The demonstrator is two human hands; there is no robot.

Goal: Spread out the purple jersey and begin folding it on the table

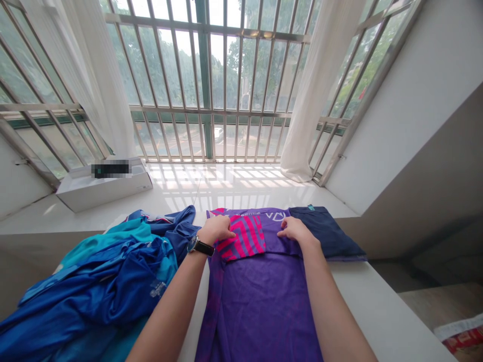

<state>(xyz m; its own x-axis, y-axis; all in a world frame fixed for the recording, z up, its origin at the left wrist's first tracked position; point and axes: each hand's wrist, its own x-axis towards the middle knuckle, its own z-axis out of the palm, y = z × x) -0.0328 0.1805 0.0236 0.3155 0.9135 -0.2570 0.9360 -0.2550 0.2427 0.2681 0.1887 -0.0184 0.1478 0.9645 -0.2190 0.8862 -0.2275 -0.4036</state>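
Note:
A purple jersey (256,301) lies flat on the white ledge (381,306), its upper part folded over. A pink-striped panel (241,236) lies folded across it, and my left hand (217,229) rests palm down on that panel's left end, with a dark watch (199,246) on the wrist. My right hand (296,230) lies flat on the purple fold, just right of the stripes. Neither hand visibly grips the cloth. To the left, a crumpled heap of blue and turquoise garments (101,271) touches the jersey. A folded navy garment (324,231) lies to the right.
A white open box (98,193) holding a blurred object stands on the ledge at the far left. Barred windows (207,85) and white curtains (309,100) form the back. A grey wall (415,100) bounds the right, where the ledge ends in a drop.

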